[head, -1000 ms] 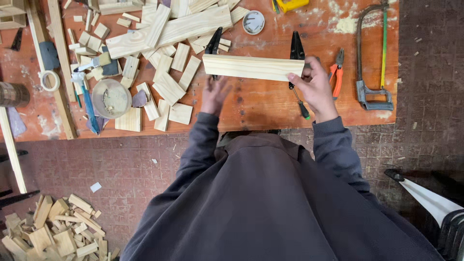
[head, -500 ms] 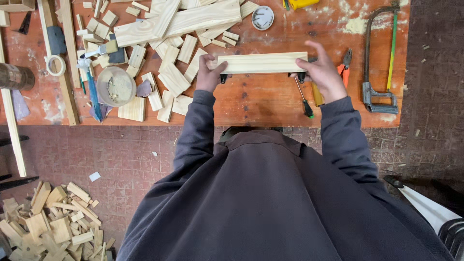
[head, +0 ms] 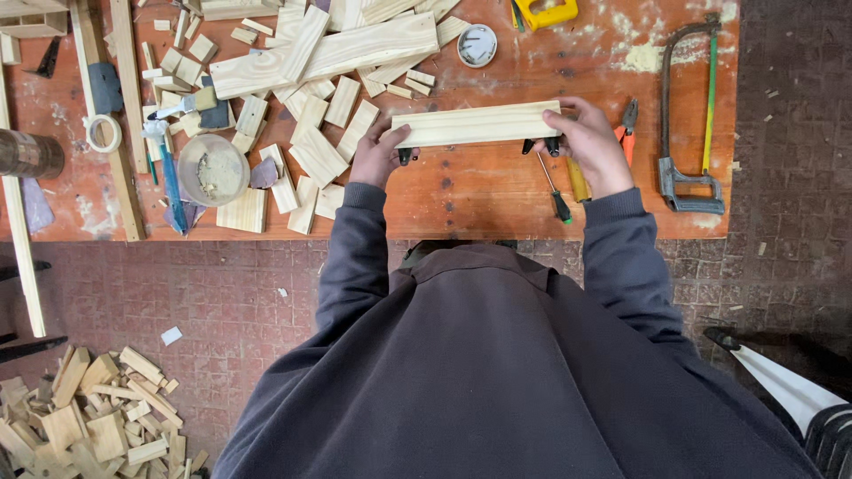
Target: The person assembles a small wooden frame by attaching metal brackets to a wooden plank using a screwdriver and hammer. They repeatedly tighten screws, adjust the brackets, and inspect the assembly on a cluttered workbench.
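A: Where's the board?

B: The pale wooden plank (head: 477,124) sits level above the orange workbench (head: 479,200), held between my two hands. Small black fittings show under each end of it.

A: Grip?

B: My left hand (head: 377,153) is closed on the left end, thumb up against the near edge. My right hand (head: 590,146) is closed on the right end, fingers wrapped over the top.

A: Around it?

B: A screwdriver (head: 552,184) lies on the bench just below the plank, by my right wrist. Pliers (head: 627,120) sit beside that hand, a hacksaw (head: 688,115) farther right. Scattered wood offcuts (head: 306,133) lie left, near a round plastic tub (head: 211,168).
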